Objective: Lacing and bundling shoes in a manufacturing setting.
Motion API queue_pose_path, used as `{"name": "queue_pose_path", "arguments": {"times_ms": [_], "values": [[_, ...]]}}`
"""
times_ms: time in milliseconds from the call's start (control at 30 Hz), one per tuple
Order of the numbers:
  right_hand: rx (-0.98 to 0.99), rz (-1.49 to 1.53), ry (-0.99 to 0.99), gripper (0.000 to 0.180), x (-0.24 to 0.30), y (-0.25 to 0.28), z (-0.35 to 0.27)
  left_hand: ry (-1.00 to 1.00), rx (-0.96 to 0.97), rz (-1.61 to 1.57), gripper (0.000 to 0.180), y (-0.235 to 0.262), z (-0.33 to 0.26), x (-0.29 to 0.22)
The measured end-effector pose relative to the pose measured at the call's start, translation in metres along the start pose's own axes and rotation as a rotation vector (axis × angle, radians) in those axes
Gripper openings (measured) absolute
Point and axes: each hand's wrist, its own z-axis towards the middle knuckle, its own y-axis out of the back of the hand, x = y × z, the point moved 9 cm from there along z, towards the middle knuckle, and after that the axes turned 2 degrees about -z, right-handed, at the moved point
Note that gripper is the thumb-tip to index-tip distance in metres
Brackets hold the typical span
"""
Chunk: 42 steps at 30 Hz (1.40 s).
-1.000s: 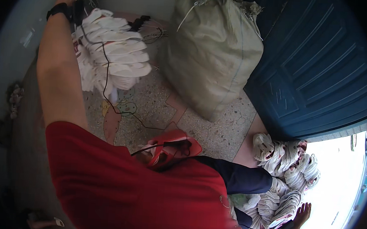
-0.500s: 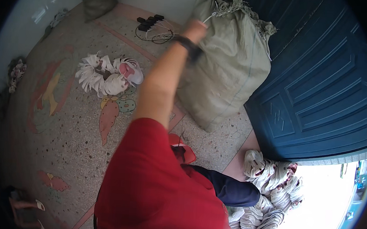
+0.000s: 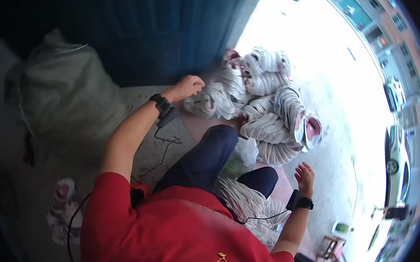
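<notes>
My left hand [image 3: 188,86] is curled into a fist just above a white bundle [image 3: 206,104] at the near edge of a pile of tied white-and-pink shoe bundles [image 3: 269,120] in the doorway. I cannot see anything inside the fist. My right hand [image 3: 305,177] hangs open with fingers apart, empty, to the right of my knee and below the pile. Both wrists wear black bands with thin cables. Another white bundle [image 3: 244,204] lies under my legs, in dark blue trousers [image 3: 203,157].
A big olive-grey sack [image 3: 61,101] leans at the left against a dark blue door [image 3: 130,23]. One more white-and-pink bundle [image 3: 63,208] lies on the speckled floor at lower left. Outside, a bright street with parked cars [image 3: 395,158] and a small stool [image 3: 331,246].
The view has swung from the inner floor and sack to the doorway. My left arm, earlier holding up a white bundle and then passing the sack, now reaches the pile by the door.
</notes>
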Motion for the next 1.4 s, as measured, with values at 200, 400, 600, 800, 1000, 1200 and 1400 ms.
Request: {"name": "queue_pose_path", "arguments": {"times_ms": [200, 400, 600, 800, 1000, 1200, 1400], "values": [[-0.149, 0.078, -0.135, 0.036, -0.086, 0.046, 0.011, 0.073, 0.212, -0.068, 0.019, -0.127, 0.129, 0.071], [-0.213, 0.083, -0.319, 0.027, -0.165, 0.086, 0.030, 0.290, 0.102, -0.031, 0.022, -0.161, 0.253, 0.158], [-0.118, 0.059, -0.293, 0.027, -0.165, 0.061, 0.156, -0.103, -0.235, 0.620, 0.034, -0.113, 0.366, 0.173], [-0.177, -0.521, 0.027, 0.032, -0.110, 0.073, 0.306, 0.328, 0.245, -0.122, 0.032, -0.290, 0.343, 0.158], [-0.418, -1.046, 0.521, 0.050, 0.026, -0.078, 0.408, 0.431, 0.402, -0.123, 0.026, -0.309, 0.259, 0.138], [-0.469, -1.086, 0.571, 0.039, 0.064, -0.075, 0.456, 0.426, 0.448, -0.110, 0.029, -0.318, 0.261, 0.141], [-0.143, -0.875, 0.593, 0.022, 0.161, -0.082, 0.367, 0.459, 0.307, -0.116, 0.026, -0.280, 0.273, 0.141]]}}
